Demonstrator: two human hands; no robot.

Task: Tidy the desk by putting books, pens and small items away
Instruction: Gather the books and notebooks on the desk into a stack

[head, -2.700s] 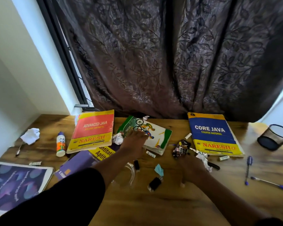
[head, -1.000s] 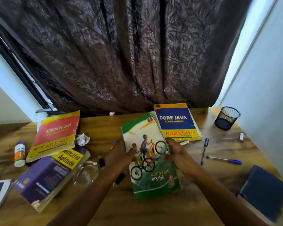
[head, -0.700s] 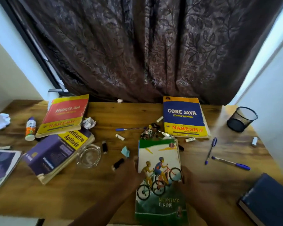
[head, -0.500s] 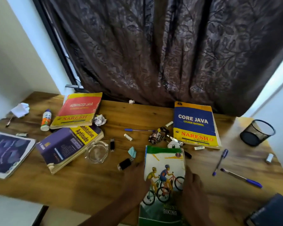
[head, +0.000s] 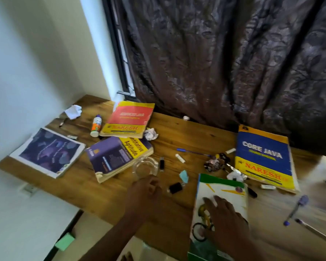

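A wood-grain counter (head: 177,132) is seen, brown and glossy, backed by a dark embossed leaf-pattern curtain (head: 224,63). The right hand (head: 226,221) is laid flat, fingers spread and straight, on the glossy cover of the cycling book (head: 220,200), which lies at the near edge of the counter; a bicycle drawing is visible, its title is hidden or blurred. The left hand (head: 145,191) is held just short of the clear glass ashtray (head: 145,167), fingers loosely curled, nothing gripped; contact with the glass cannot be told.

A blue-and-yellow paperback (head: 263,159) is printed "CORE JAVA" and "NARESH". A red-and-yellow paperback (head: 130,119) is marked "NARESH"; its upper title is blurred. It overlaps a thick worn purple book (head: 117,157) with a yellow band reading "Aptitude". A purple-covered booklet (head: 47,151) lies at the left end, text unreadable.

Small items are scattered between the books: a white plastic bottle (head: 96,125) with orange label, crumpled paper balls (head: 151,133), a blue pen (head: 192,152), a black rectangular stick (head: 161,163), a black clip-like piece (head: 175,187), a teal scrap (head: 183,176), a shiny foil wrapper clump (head: 215,163). Two more blue pens (head: 295,209) lie at the far right, blurred.
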